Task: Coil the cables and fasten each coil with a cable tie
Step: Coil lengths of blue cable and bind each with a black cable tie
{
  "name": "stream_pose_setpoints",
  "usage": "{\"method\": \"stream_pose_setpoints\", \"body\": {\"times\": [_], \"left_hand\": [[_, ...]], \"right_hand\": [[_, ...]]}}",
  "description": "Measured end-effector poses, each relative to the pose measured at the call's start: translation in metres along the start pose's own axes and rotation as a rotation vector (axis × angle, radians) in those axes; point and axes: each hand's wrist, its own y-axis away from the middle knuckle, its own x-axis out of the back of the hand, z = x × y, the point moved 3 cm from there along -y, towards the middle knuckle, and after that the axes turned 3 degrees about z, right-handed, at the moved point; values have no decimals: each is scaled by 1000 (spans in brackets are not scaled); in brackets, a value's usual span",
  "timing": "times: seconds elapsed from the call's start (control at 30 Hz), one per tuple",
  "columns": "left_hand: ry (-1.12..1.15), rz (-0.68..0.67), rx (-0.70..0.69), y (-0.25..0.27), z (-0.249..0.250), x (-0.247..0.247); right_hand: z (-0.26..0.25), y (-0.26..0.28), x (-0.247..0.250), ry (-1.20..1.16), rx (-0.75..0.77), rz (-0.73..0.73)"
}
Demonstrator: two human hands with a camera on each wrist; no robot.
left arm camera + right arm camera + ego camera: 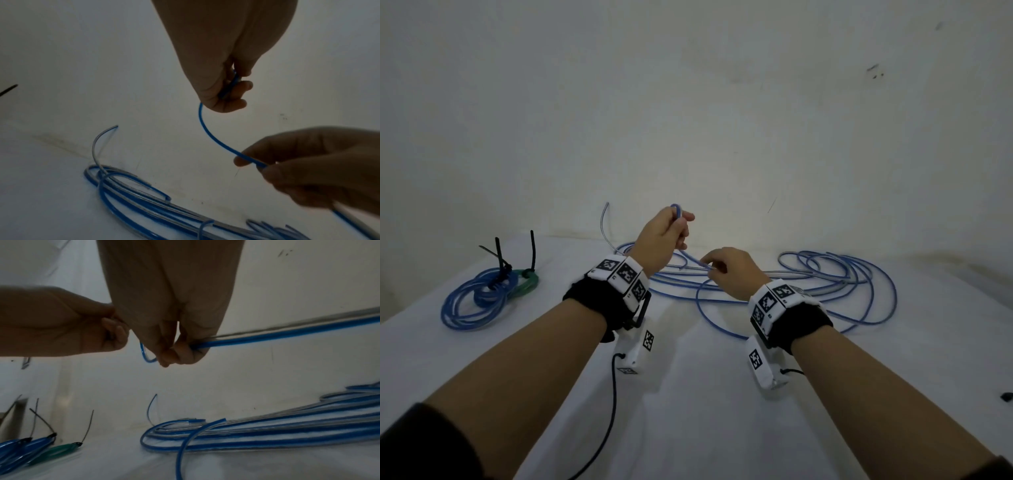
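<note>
A bench (688, 411) draped in a white cloth fills the lower half of the head view, its surface lightly creased. Behind it rises a pale, off-white wall (688, 102) with a few small dark marks (874, 70) high on the right and a thin scratch lower down near the middle. At the far right edge of the bench lies a small dark object (1006, 396), too cut off to tell what it is
</note>
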Motion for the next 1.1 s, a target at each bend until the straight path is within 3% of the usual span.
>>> {"method": "stream_pose_setpoints", "body": {"times": [0.2, 0.4, 0.5, 0.67, 0.9, 1.1], "left_hand": [[-497, -145, -131, 7, -10, 1], [-830, -288, -39, 13, -16, 9], [-666, -270, 58, 14, -17, 16], [-239, -296, 167, 19, -4, 1], [-174, -347, 231, 21, -3, 5], [94, -329, 314, 19, 7, 5]], "right_hand": [[-26, 9, 6, 10, 241, 12], [-18, 8, 16, 130, 322, 182], [-11, 5, 25, 121, 274, 266], [-19, 1, 23, 40, 287, 179], [-14, 1, 29, -40, 258, 249], [-10, 1, 28, -22, 329, 368]]}}
